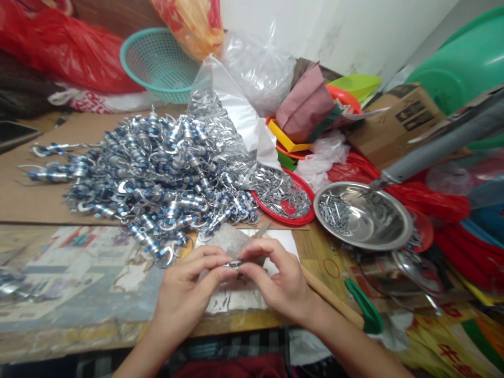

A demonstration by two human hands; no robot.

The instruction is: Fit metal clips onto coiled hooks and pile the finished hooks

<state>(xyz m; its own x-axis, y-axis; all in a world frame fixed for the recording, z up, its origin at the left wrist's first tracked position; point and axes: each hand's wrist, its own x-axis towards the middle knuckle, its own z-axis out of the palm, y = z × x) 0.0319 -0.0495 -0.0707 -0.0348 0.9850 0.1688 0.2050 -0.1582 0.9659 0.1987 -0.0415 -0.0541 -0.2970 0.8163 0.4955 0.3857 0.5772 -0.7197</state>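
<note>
My left hand and my right hand meet near the table's front edge, thumbs and fingers pinched on a small shiny metal piece. Most of that piece is covered by the fingertips, so its exact kind does not show. Just behind the hands sits a greyish block. Beyond it spreads a big heap of silver-and-blue metal fittings with hooks. To its right, a red plate bears many small metal clips.
A steel bowl with metal pins stands right of the plate. A grey metal bar slants above it. A wooden handle and a green-handled tool lie beside my right forearm. A turquoise basket is at the back.
</note>
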